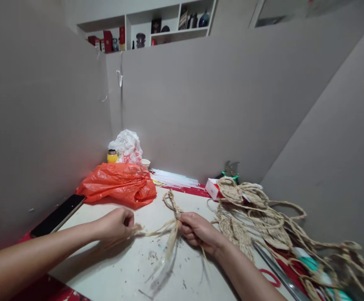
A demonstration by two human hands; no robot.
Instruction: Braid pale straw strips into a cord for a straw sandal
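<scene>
My right hand (199,232) pinches a small loop of braided straw cord (171,201) just below the loop. Loose pale straw strands (169,246) hang down from that grip over the white board. To the left, my left hand (119,225) is closed with its fingers curled round a straw strand (153,233) that runs across to the right hand. The frayed strand is stretched between the two hands, and part of it trails under the left wrist.
Coils of straw rope (236,230) are heaped on the right, beside scissors (277,267). An orange plastic bag (115,184) and a phone (58,215) lie on the left. Clear sticks (175,177) lie behind the white board (115,271). Grey partitions (184,100) enclose the table.
</scene>
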